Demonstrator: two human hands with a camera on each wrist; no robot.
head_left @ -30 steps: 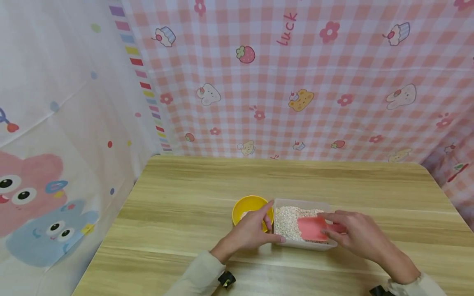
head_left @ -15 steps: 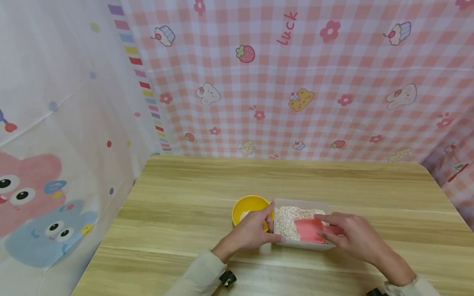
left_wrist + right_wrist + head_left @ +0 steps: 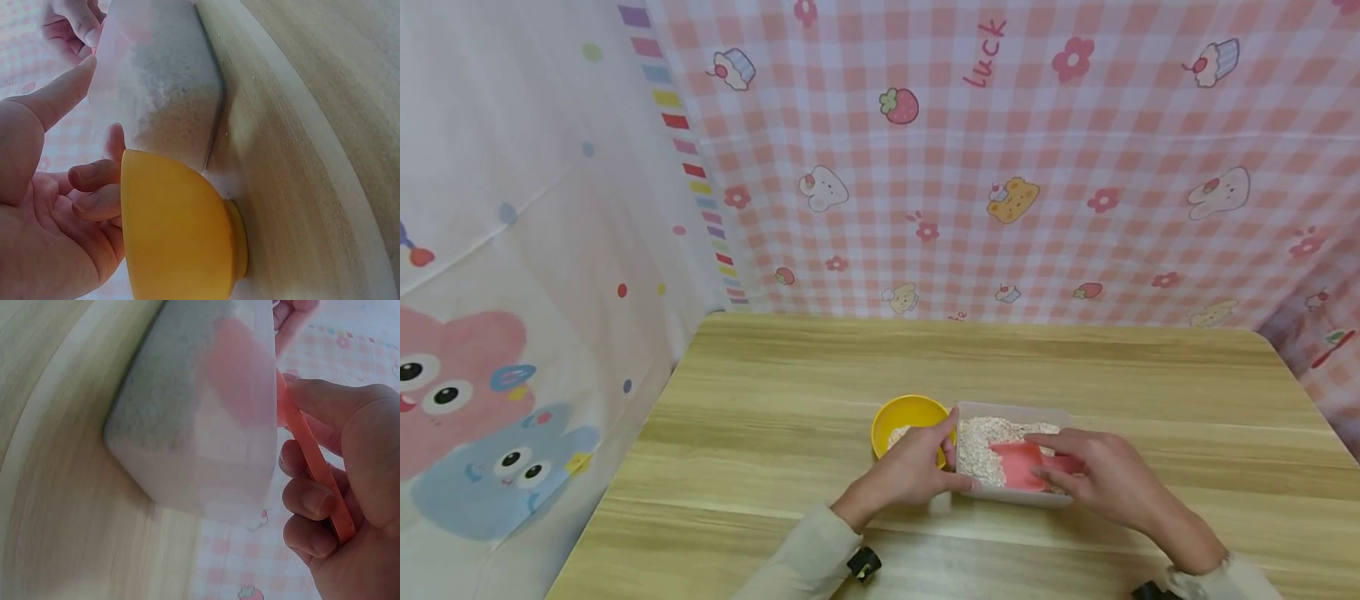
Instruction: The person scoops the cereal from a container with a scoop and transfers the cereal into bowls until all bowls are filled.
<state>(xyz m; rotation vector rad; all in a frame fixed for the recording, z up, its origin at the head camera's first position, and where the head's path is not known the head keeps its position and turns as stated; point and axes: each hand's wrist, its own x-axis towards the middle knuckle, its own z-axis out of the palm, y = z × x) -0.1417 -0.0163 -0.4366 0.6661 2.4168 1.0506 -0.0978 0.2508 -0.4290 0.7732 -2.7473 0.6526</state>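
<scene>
A translucent plastic container (image 3: 1018, 497) holds pale flakes that look like oats (image 3: 979, 450). My right hand (image 3: 1112, 479) grips the handle of a pink scoop (image 3: 315, 459), thumb on one side and fingers curled round the other. The scoop's blade (image 3: 1018, 465) is down in the flakes, showing pink through the container wall in the right wrist view. My left hand (image 3: 910, 468) holds the container's left end, thumb at the near rim and index finger at the far corner. Its other fingers are curled beside the rim of a yellow bowl (image 3: 175, 231), which has some flakes inside.
The bowl stands on the wooden table (image 3: 790, 367) right against the container's left end. A few stray flakes lie on the tabletop near the container in the left wrist view. Behind the table hangs a pink checked cloth (image 3: 865, 233), with a white printed cloth (image 3: 550, 292) at the left.
My right hand has moved left with the scoop, pushing its blade further into the flakes toward the container's left end. The left hand, container and bowl stay nearly in place.
</scene>
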